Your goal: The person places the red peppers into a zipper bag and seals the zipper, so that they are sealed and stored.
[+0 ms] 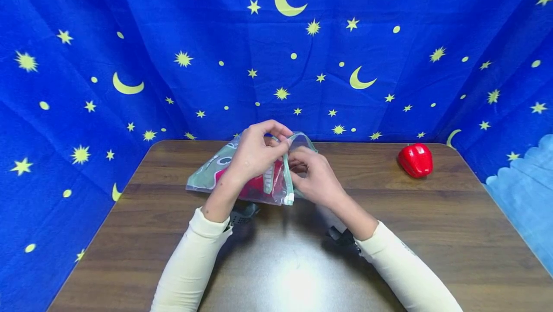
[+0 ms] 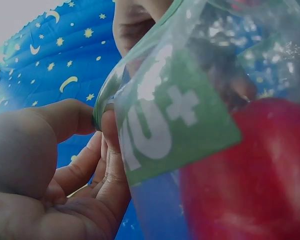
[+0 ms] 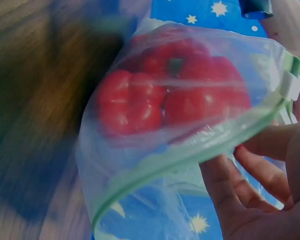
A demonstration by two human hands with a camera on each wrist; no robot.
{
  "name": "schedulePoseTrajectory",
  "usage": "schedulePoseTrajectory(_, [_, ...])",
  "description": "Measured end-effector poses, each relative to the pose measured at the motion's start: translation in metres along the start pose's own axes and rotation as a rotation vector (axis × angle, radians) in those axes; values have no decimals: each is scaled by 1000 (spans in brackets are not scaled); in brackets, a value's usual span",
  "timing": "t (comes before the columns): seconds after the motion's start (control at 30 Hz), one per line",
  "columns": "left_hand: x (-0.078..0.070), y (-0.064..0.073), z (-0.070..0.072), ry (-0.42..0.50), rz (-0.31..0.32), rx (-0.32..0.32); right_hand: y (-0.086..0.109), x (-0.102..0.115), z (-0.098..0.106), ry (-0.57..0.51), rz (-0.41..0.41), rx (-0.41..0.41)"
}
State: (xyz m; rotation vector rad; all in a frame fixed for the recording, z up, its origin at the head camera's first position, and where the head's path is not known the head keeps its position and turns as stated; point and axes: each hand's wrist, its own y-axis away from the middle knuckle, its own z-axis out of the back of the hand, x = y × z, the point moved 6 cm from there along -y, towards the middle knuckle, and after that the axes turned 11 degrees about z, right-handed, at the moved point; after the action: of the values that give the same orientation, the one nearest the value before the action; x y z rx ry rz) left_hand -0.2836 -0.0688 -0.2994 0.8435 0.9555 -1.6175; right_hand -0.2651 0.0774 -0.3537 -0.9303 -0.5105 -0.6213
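Note:
A clear zip bag [image 1: 207, 177] with pale green trim and a printed pattern stands tilted at the table's far edge. Through its film, red bell peppers [image 3: 205, 102] show bunched at the bottom. My left hand [image 1: 259, 151] pinches the rim of the bag's mouth between thumb and fingertips. At the mouth, my right hand [image 1: 315, 175] has its loosely bent fingers inside the rim, above the peppers, with nothing visible gripped. The white zip slider [image 1: 288, 199] sits at the near end of the mouth. A "10+" label [image 2: 185, 115] shows on the film.
Another red bell pepper [image 1: 415, 160] lies on the brown wooden table [image 1: 432, 216], at the far right. Behind the table hangs a blue curtain [image 1: 216, 38] with yellow stars and moons. A light blue fluffy cloth [image 1: 524, 192] is at the right edge.

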Motion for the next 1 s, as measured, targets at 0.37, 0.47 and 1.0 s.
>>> schedulePoseTrajectory(0.37, [0, 0, 3, -1, -12, -4, 11, 0, 16, 48, 3, -33])
schedulePoseTrajectory(0.47, [0, 0, 4, 0, -10, -3, 14, -2, 20, 78, -5, -38])
schedulePoseTrajectory(1.0, [1, -1, 7, 34, -21, -12, 30, -6, 59, 216, 92, -137])
